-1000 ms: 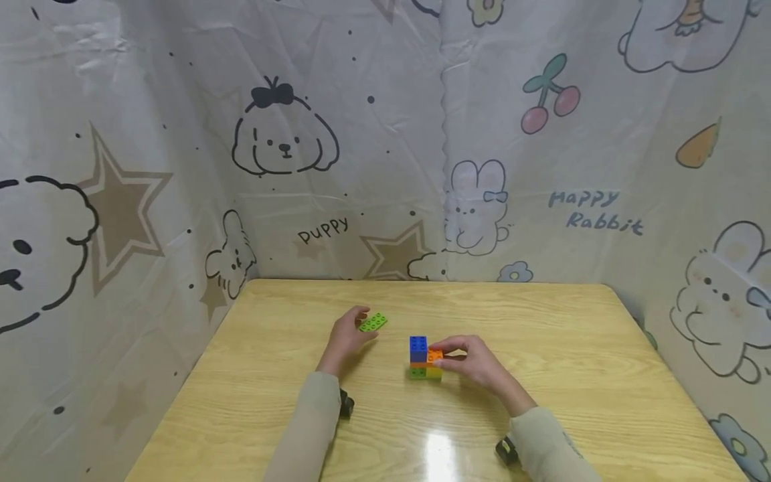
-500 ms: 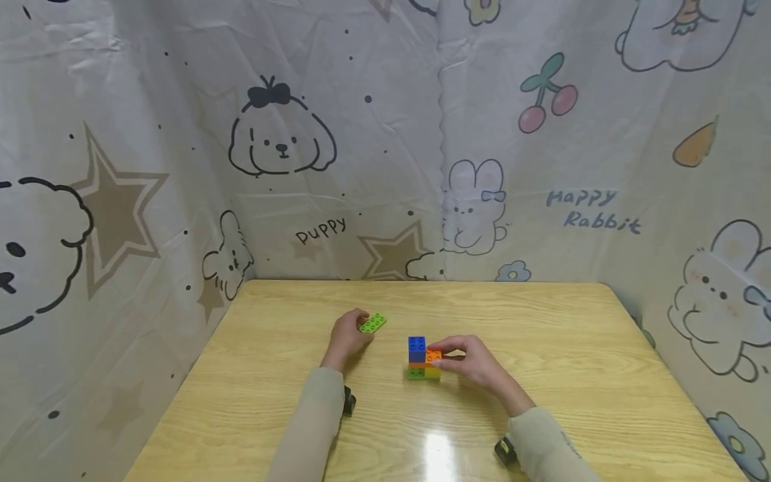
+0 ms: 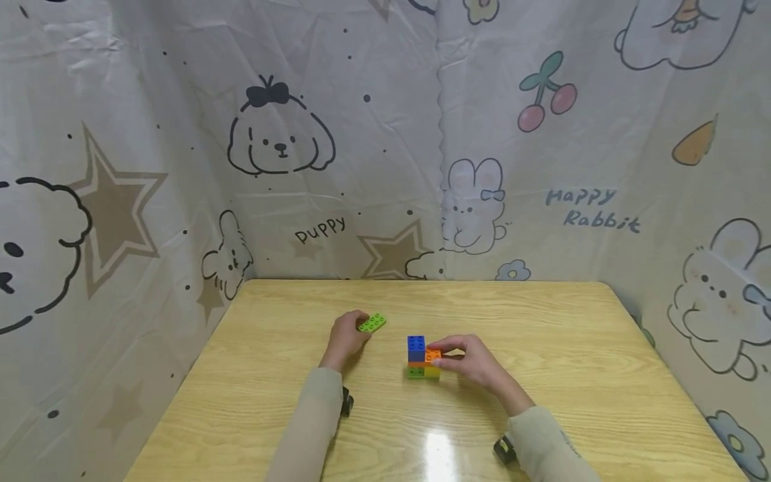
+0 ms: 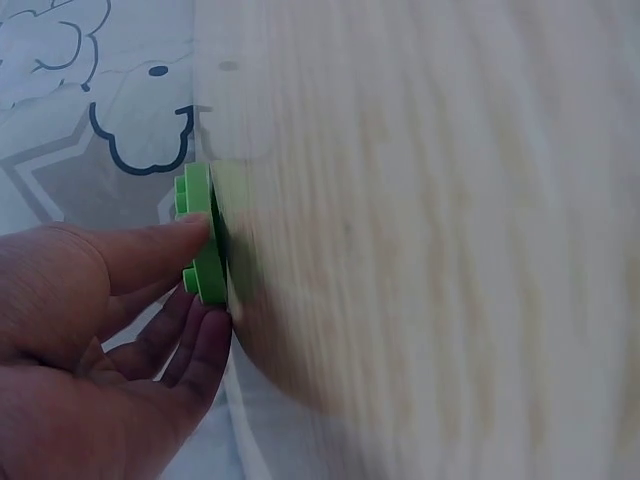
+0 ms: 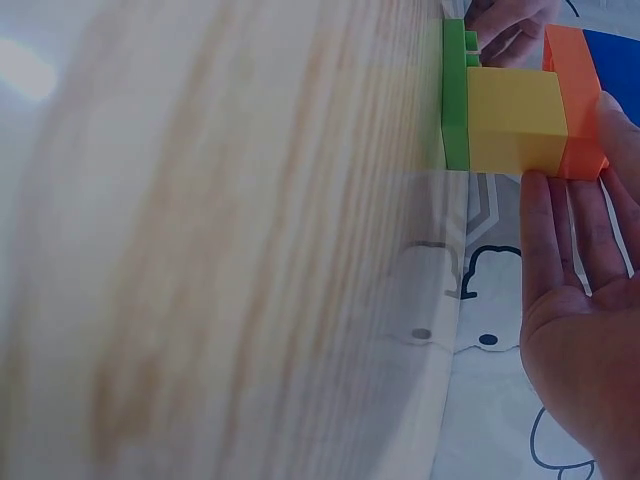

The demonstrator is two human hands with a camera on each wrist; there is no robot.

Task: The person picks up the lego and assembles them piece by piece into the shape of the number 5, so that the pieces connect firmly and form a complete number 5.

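My left hand (image 3: 345, 340) pinches a lime green toy building plate (image 3: 372, 323) toward the table's far side. The left wrist view shows my thumb on its studded face and a fingertip at its lower edge; the plate (image 4: 208, 270) stays close to the tabletop. To the right, a small brick stack stands in front of me. Its green base (image 5: 456, 110) carries a yellow brick (image 5: 515, 120), then an orange one (image 5: 575, 100), with a blue brick (image 3: 416, 348) on top at the left. My right hand (image 3: 478, 365) grips the orange brick from the right side.
The wooden table (image 3: 542, 335) has its far edge against a curtain (image 3: 385, 134) printed with cartoon animals, which also hangs along both sides. Black wrist cameras sit at both sleeves. A bright reflection lies near the front of the table.
The left thumb and fingers have closed in on the green plate, which was lying between spread fingers a second ago. The right hand stays at the stack.
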